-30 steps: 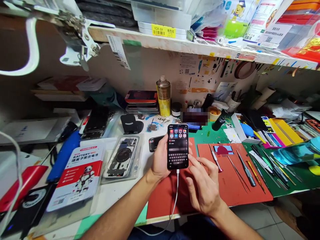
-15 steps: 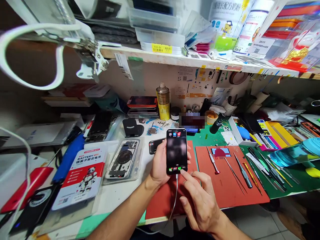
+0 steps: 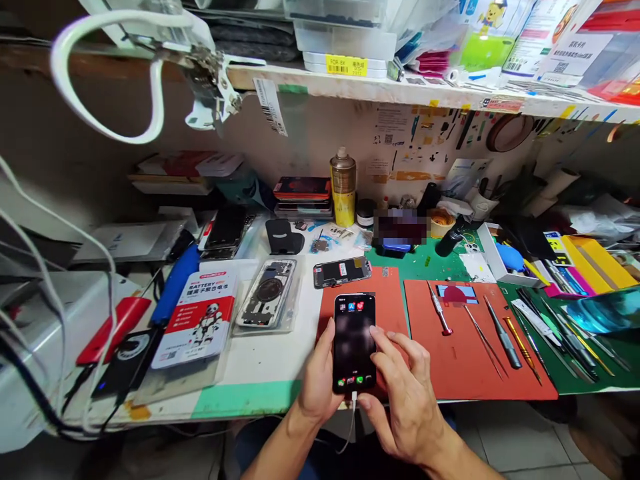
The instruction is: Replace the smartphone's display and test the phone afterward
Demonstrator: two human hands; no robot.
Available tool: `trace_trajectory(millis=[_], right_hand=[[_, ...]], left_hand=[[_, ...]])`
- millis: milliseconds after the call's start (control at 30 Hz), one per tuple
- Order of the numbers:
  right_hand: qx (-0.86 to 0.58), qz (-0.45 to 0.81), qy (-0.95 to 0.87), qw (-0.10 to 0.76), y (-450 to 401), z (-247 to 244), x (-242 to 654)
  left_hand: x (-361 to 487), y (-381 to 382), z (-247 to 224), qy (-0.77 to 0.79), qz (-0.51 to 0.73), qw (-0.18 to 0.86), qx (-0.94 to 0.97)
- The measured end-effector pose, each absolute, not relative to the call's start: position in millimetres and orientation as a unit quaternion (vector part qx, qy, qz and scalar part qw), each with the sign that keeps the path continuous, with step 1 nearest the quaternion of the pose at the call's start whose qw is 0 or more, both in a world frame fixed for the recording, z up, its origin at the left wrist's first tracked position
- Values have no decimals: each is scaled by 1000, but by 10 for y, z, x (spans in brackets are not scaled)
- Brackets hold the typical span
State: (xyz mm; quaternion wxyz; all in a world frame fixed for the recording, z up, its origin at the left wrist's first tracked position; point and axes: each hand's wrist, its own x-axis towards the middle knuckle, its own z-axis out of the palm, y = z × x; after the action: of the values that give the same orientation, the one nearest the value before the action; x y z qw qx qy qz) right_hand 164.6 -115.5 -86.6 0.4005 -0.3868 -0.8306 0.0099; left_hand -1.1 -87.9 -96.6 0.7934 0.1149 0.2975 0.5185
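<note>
My left hand [image 3: 319, 377] is wrapped round a lit smartphone [image 3: 354, 347], held upright over the front edge of the bench. Its dark home screen shows app icons at the top and bottom. A white charging cable [image 3: 354, 407] is plugged into the phone's bottom end and hangs down. My right hand [image 3: 407, 387] has its index fingertip at the right edge of the screen, its thumb apart below. Behind the phone lies a loose phone screen [image 3: 343, 271]. To the left, an opened phone body [image 3: 267, 293] rests in a clear tray.
On the red mat [image 3: 430, 360] lie a screwdriver [image 3: 439, 308] and tweezers [image 3: 485, 340]. More tools [image 3: 565, 333] lie farther right. A battery box [image 3: 200, 320] and a blue-handled tool [image 3: 175, 287] are on the left. A spray can [image 3: 343, 187] stands under the shelf [image 3: 320, 81].
The phone has come down and closer, past the mat's front edge. My right index finger has moved from the bottom of the screen up to its right side. The view has shifted.
</note>
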Motion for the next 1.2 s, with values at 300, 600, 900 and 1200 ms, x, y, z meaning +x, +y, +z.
trace_trajectory(millis=[300,600,900,1200], right_hand=[[-345,7,-864,366,-1165,-762,1456],[-326,1,-861,392,-1178,-822,1641],[-304,15,-863,404,-1272,-933,1664],[-313,25,-849,425,-1337,-929,1738]], left_hand=[[-21,-964,-986,299,529,787,111],[9,-931,-940,284,548,774,143],[-6,-895,-918,276,540,781,147],[7,-875,-906,284,554,766,162]])
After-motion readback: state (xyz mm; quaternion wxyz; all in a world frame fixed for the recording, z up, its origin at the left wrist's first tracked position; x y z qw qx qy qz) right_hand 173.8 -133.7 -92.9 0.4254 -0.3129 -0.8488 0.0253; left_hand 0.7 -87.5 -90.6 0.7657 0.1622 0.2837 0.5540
